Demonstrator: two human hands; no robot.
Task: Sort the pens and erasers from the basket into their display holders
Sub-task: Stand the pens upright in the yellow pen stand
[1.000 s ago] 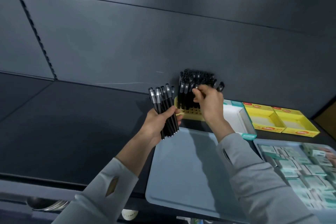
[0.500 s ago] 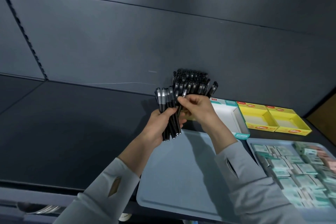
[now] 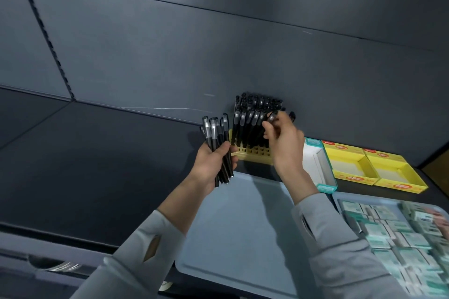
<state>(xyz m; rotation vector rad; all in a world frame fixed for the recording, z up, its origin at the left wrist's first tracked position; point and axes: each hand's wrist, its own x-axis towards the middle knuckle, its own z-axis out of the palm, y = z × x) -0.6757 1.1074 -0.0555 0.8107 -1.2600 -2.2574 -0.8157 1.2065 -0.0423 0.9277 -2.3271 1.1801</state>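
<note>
Black pens in a bundle (image 3: pixel 217 143) stand upright just left of the frame's middle, gripped around their lower halves by the left hand (image 3: pixel 209 162), fingers curled tight about them. Right of it, the right hand (image 3: pixel 286 148) pinches a single pen (image 3: pixel 271 118) near its cap between thumb and fingertips, holding it tilted among the standing pens (image 3: pixel 251 114). Those already fill much of the yellow pen holder (image 3: pixel 252 153), a gridded block set against the dark wall (image 3: pixel 218 43) at centre frame; its front row of holes shows bare between the two hands.

Below the hands lies a pale blue tray (image 3: pixel 238 226) on the dark shelf (image 3: pixel 97 165). To the right of the holder sits a white box with teal ends (image 3: pixel 326 188), then two yellow boxes (image 3: pixel 347 165) (image 3: pixel 398 175) side by side, touching. At the lower right a second blue basket (image 3: pixel 340 195) is packed with wrapped erasers (image 3: pixel 388 226). Both forearms wear grey sleeves (image 3: pixel 150 250) reaching up from the bottom edge.
</note>
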